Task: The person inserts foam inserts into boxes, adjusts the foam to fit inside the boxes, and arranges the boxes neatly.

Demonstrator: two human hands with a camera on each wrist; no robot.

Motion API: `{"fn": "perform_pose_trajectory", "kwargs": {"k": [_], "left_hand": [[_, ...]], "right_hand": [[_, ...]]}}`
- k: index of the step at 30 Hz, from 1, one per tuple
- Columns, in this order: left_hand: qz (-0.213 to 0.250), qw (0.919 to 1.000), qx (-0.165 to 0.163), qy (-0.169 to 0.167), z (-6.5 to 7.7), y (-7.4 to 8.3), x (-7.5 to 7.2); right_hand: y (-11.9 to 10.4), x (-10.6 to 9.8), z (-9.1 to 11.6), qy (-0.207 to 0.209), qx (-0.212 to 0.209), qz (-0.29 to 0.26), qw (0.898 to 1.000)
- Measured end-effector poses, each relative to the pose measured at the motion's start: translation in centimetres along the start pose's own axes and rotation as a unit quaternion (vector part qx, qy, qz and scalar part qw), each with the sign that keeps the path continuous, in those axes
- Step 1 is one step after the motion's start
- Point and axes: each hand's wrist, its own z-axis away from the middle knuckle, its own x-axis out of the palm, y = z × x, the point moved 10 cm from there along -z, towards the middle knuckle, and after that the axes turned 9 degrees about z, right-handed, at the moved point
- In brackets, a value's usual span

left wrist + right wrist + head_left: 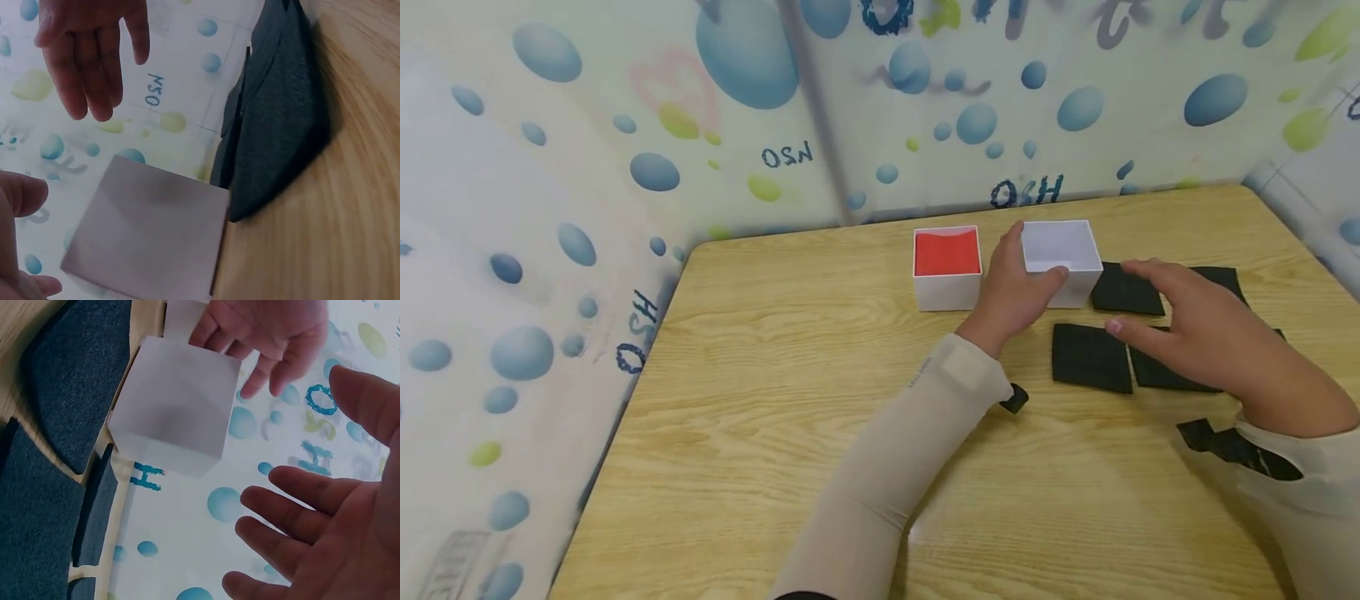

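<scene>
A white open-topped box (1062, 250) with a pale interior stands toward the back of the table. My left hand (1013, 296) is at its left side, thumb spread near the front rim and fingers reaching down alongside. In the right wrist view, the fingers of that left hand (265, 337) overlap the edge of the box (175, 394). Off to the right, my right hand (1217, 333) hovers over several flat black squares (1090, 357), fingers extended and thumb apart, holding nothing. The right wrist view shows its palm (344, 544) and spread fingers facing the box.
Left of my left hand stands a second white box (947, 292) with red material (947, 252) filling its top. The black squares lie in two rows on the wooden table (760, 400). A patterned wall covering (880, 117) rises behind the table's back edge.
</scene>
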Motion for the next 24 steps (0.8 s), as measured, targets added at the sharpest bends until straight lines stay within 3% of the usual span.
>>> {"fn": "perform_pose_trajectory", "kwargs": {"k": [14, 24], "left_hand": [[0.085, 0.9963, -0.017, 0.001, -0.8, -3.1, 0.3], [0.126, 0.9913, -0.031, -0.019, -1.4, -4.1, 0.8]], "right_hand": [[1.0, 3.8, -1.5, -0.080, -0.015, 0.041, 0.996], [1.8, 5.5, -1.6, -0.114, -0.012, 0.066, 0.991]]}}
